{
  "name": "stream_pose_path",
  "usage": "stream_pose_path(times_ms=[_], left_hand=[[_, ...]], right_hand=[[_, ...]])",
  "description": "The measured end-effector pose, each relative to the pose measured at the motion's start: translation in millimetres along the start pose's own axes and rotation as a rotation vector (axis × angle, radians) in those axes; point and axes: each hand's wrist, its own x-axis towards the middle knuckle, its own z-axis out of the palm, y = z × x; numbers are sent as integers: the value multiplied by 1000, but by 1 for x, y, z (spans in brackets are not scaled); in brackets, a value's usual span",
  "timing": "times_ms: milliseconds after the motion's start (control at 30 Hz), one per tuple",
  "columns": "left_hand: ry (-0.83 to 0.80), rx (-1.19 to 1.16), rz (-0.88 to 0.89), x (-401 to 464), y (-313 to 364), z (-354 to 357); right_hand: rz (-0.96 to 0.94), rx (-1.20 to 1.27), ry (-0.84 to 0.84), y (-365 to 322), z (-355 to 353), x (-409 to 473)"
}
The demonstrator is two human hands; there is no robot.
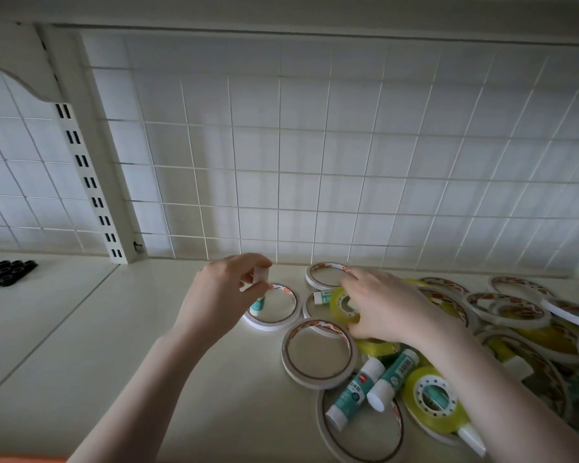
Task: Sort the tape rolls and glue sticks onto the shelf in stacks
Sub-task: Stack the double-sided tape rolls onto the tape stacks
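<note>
My left hand [224, 295] pinches the white cap of an upright teal glue stick [258, 297], which stands inside a thin white tape ring [283, 324] on the shelf [147, 345]. My right hand [388, 305] grips a small yellow tape roll [343, 305] tilted on its edge. Another glue stick [323, 297] lies just left of that roll. Two more glue sticks [355, 392] [395, 377] lie near the front, beside a yellow roll [435, 399]. Several thin white rings and yellow rolls lie heaped under and right of my right forearm.
A white wire grid panel [315, 162] backs the shelf. A slotted upright post [87, 182] stands at the left. Several small black rolls [5, 272] sit on the neighbouring shelf at far left. Bare shelf surface lies left of my left hand.
</note>
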Motion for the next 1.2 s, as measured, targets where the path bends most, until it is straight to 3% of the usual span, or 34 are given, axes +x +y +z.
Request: stream_pose_path(times_ms=[200,533,667,933,1200], left_hand=[[82,-20,-21,-17,9,-2],[193,37,-11,-44,26,-5],[209,54,-14,-50,26,-15],[283,27,-45,-66,-8,-68],[337,38,-79,-98,-111,-187]], right_hand=[[109,154,146,12,-10,-21],[-13,234,318,3,-3,-46],[10,378,378,-16,-2,-52],[16,503,377,-100,-11,-36],[10,509,328,-248,-12,29]])
